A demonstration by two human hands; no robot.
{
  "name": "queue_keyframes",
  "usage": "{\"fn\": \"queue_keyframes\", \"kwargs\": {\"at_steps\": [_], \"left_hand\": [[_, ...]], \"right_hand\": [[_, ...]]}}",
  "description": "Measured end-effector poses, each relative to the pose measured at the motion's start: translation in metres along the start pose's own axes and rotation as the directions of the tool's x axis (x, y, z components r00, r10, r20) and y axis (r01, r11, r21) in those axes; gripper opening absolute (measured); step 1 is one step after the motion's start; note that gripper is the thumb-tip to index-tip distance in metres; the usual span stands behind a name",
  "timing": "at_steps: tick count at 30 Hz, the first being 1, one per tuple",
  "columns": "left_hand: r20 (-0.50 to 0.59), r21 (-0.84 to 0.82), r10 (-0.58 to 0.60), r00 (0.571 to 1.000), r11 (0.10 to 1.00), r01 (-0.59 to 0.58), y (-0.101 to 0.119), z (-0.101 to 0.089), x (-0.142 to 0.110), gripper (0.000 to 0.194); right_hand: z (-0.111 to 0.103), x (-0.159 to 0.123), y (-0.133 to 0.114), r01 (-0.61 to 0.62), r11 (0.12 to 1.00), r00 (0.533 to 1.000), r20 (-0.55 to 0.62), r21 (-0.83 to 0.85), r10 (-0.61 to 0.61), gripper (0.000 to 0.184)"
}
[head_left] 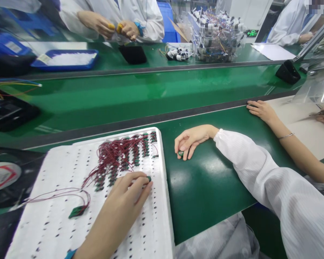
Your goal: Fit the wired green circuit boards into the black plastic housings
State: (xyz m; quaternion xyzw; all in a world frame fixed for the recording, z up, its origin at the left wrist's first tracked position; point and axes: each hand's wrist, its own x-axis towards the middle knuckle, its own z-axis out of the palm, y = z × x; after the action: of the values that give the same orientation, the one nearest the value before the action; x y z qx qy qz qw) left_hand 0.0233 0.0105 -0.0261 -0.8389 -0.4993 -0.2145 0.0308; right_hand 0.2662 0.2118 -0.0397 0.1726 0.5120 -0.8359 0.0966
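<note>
- In the head view, see left hand [128, 190] low over the right side of the white foam tray [61, 155], fingertips drawn together, pinching a small green piece [149, 178]. Cannot tell whether touching the foam or just above it.
- See right hand [196, 138] over the green table [205, 196], just beside the tray, fingers curled, thumb pinching a second green piece [180, 153].
- Note, beyond the left hand, rows of green boards [136, 160] standing in the foam, with dark red wires [108, 154] heaped across, and nearer, a loose green board [77, 212] lying flat with leads attached.
- For good placing, probably best to grip by the edges, line up squarely with one slot, and press straight down without rocking.
- Probably wise to steer clear of the red wires, for fear of snagging and lifting neighbouring boards.
- Better, too, to leave the second piece at the right fingertips until the first sits firm.
- For writing, find little: on the far side, a green exit sign [252, 33] with arrow and running figure; at left, a round label [1, 176] with red outline, too blurred to read.
- Find no legible brand anywhere.
</note>
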Motion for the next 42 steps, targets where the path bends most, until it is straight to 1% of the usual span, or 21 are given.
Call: {"fn": "queue_keyframes", "kwargs": {"at_steps": [4, 7, 9, 13, 15, 18, 20, 22, 24, 26, 29, 33, 39, 42], "left_hand": [[0.025, -0.109, -0.081, 0.996, 0.991, 0.083, 0.005, -0.005, 0.001, 0.026], [0.080, -0.164, -0.145, 0.986, 0.974, 0.157, 0.009, -0.008, 0.001, 0.024], [0.108, -0.176, -0.165, 0.980, 0.967, 0.182, 0.010, -0.009, 0.001, 0.024], [0.095, -0.165, -0.177, 0.980, 0.968, 0.191, 0.011, -0.008, -0.001, 0.024], [0.102, -0.161, -0.204, 0.974, 0.962, 0.218, 0.010, -0.008, -0.002, 0.023], [0.164, -0.154, -0.265, 0.950, 0.945, 0.290, 0.008, -0.010, -0.004, 0.020], [0.192, -0.139, -0.310, 0.931, 0.931, 0.338, 0.008, -0.012, -0.004, 0.021], [0.196, -0.117, -0.355, 0.914, 0.917, 0.381, 0.009, -0.013, -0.003, 0.026], [0.190, -0.081, -0.381, 0.905, 0.913, 0.401, 0.010, -0.014, -0.001, 0.031], [0.169, -0.035, -0.380, 0.909, 0.920, 0.391, 0.010, -0.013, 0.001, 0.034], [0.116, 0.051, -0.327, 0.938, 0.945, 0.323, 0.010, -0.011, 0.000, 0.038], [0.005, 0.168, -0.270, 0.963, 0.949, 0.265, 0.009, -0.007, -0.002, 0.042], [-0.042, 0.192, -0.209, 0.977, 0.958, 0.213, 0.010, -0.007, 0.000, 0.037], [-0.042, 0.201, -0.164, 0.986, 0.965, 0.169, 0.009, -0.007, 0.001, 0.034]], "right_hand": [[-0.001, 0.001, 0.001, -0.005, 1.000, 1.000, 0.004, 0.003, 0.005, 0.056], [-0.001, 0.001, 0.002, -0.005, 1.000, 1.000, 0.006, 0.002, 0.005, 0.055], [-0.001, 0.001, 0.001, -0.005, 1.000, 1.000, 0.003, -0.003, 0.005, 0.055], [0.000, 0.000, 0.001, -0.015, 1.000, 1.000, -0.013, -0.016, 0.014, 0.056], [-0.001, 0.000, 0.001, -0.018, 0.999, 1.000, -0.012, -0.031, 0.018, 0.057], [-0.001, 0.001, 0.001, -0.022, 0.999, 1.000, -0.010, -0.044, 0.021, 0.054], [-0.001, 0.001, 0.001, -0.019, 0.999, 1.000, -0.008, -0.049, 0.018, 0.053], [0.000, 0.001, 0.001, -0.010, 0.998, 1.000, -0.005, -0.054, 0.010, 0.054], [0.000, 0.000, 0.000, -0.006, 0.998, 1.000, 0.001, -0.061, 0.006, 0.056], [0.001, 0.000, -0.001, -0.014, 0.997, 1.000, 0.012, -0.070, 0.015, 0.057], [0.002, -0.001, -0.002, -0.035, 0.996, 0.999, 0.019, -0.088, 0.037, 0.059], [0.003, -0.002, -0.004, -0.052, 0.993, 0.999, 0.012, -0.109, 0.053, 0.062], [0.003, -0.004, -0.004, -0.062, 0.990, 0.997, 0.029, -0.124, 0.066, 0.061], [0.003, -0.004, -0.004, -0.057, 0.989, 0.997, 0.049, -0.136, 0.064, 0.059]]}}
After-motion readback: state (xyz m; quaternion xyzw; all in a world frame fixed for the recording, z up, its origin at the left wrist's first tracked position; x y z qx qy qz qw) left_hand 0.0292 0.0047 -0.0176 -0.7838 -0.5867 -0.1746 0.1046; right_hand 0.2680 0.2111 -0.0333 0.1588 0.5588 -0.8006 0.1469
